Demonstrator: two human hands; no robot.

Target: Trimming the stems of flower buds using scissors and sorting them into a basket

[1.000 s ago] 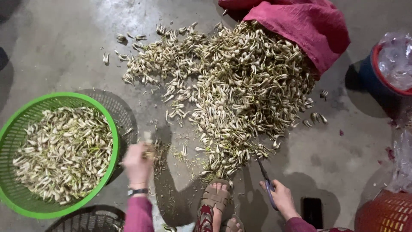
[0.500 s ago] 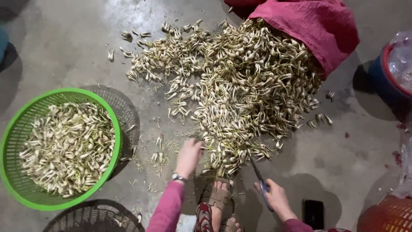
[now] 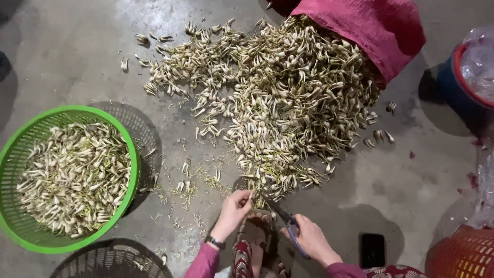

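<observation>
here the left hand (image 3: 234, 208) fingers pinch a bulb (image 3: 252, 194), right hand (image 3: 311, 239) fingers grip scissors (image 3: 285, 224).

I see a green basket (image 3: 135, 170) at left, a black phone (image 3: 372, 249), and an orange basket (image 3: 463, 255) on the floor.

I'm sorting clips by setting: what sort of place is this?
Probably a work yard or market floor: bare concrete floor, a heap of small bulbs spilling from a red sack, and a green basket.
</observation>
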